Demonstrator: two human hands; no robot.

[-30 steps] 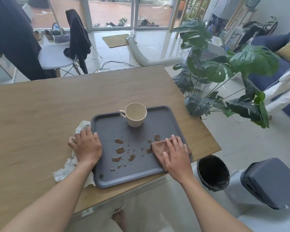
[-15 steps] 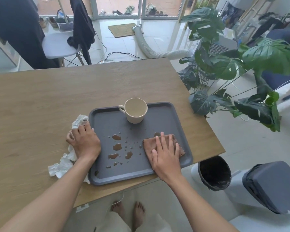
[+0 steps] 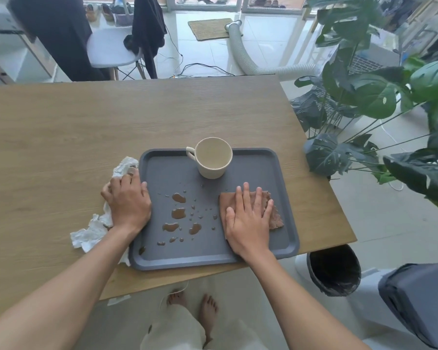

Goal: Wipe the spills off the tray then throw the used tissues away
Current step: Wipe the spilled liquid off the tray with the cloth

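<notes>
A dark grey tray [image 3: 283, 173] lies on a wooden table [image 3: 86, 122], its front rim close to the table's near edge. On the tray's right half the right hand [image 3: 248, 218] lies flat, palm down, its 4 fingers straight and spread, pressing a brown tissue [image 3: 274, 215] against the tray floor without closing round it. The tissue is soaked through and shows past the fingertips and along the hand's right side, short of the tray's right rim. In the tray's middle, just left of that hand, the spills [image 3: 178, 213] lie as 4 larger brown puddles with many small drops scattered among them, and 1 more puddle sits in the tray's near left corner. A cream cup [image 3: 214, 160] stands upright at the tray's far rim, handle pointing left, and looks empty inside. The left hand [image 3: 128, 200] sits knuckles up at the tray's left rim, partly over it, its fingers bent down over a crumpled white tissue [image 3: 91, 233] and holding it; the fingertips are hidden. That tissue lies on the table against the tray's left side, showing beyond the knuckles and again beside the wrist. On the floor below the tray's near right corner stands a round black bin [image 3: 334, 270], open at the top. Right of the tray, off the table, spreads a large-leaved plant [image 3: 379, 97]
</notes>
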